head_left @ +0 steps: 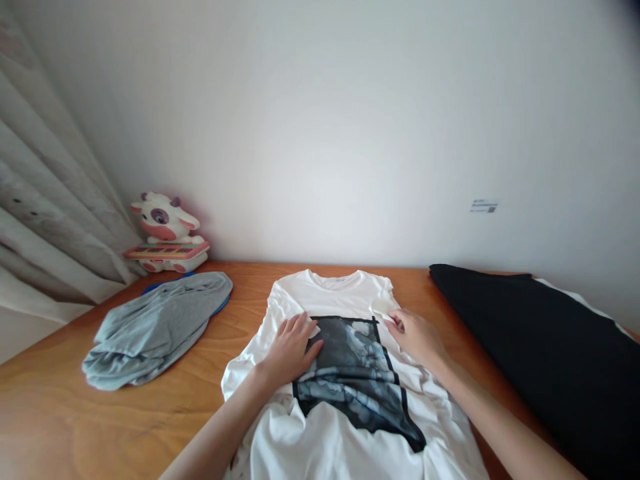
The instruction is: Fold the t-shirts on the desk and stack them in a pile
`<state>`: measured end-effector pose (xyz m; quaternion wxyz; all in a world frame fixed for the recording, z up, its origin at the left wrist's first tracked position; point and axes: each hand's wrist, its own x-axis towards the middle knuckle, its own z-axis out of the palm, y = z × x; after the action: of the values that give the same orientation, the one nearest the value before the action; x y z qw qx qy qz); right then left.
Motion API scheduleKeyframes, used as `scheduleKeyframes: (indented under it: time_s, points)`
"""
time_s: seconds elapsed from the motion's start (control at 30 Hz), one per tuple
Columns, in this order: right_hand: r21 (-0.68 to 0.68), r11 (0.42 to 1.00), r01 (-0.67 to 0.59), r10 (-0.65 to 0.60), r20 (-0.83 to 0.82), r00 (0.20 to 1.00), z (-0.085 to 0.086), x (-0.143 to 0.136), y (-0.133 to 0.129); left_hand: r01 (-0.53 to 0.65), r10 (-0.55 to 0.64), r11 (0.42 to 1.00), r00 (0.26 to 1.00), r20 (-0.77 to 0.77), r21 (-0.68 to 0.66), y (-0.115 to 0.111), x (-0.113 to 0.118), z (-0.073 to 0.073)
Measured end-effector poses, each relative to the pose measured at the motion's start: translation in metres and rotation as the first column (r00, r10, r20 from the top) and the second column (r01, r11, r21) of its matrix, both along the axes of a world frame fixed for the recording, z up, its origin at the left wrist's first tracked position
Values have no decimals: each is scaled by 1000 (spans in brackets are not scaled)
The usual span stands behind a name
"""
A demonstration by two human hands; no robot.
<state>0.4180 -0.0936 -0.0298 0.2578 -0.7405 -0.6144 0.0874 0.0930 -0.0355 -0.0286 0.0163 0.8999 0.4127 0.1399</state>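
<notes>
A white T-shirt [340, 297] with a dark grey and black print lies on the wooden table, its collar toward the wall and its lower part bunched near me. My left hand [291, 347] rests flat with fingers spread on the shirt, over the print's left edge and beside the left sleeve. My right hand [414, 333] is closed, pinching the white fabric of the right sleeve at the print's upper right.
Folded grey cloth [155, 333] lies on the table [165, 427] at the left, with blue fabric beneath. Behind it stands a cow toy with a keyboard [167, 233]. Black cloth [530, 333] covers the right side. A curtain [45, 200] hangs at the left, and a wall [340, 133] stands behind.
</notes>
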Motion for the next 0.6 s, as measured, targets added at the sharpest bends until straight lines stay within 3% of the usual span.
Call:
scheduleKeyframes:
  time_s: [0.13, 0.3, 0.5, 0.6]
  points:
    - [-56, 981, 186, -191, -93, 977, 5, 43, 0, -6, 3, 999, 997, 79, 34, 4, -5, -13]
    - [-98, 871, 482, -488, -49, 871, 0, 87, -19, -88, 82, 996, 981, 175, 31, 10, -8, -19]
    - [-131, 862, 489, -495, -16, 869, -14, 89, -21, -125, 122, 992, 975, 186, 0, 9, -16, -2]
    - [-146, 879, 454, -455, 27, 890, -12, 89, -23, -180, 210, 977, 919, 335, -118, 16, -29, 9]
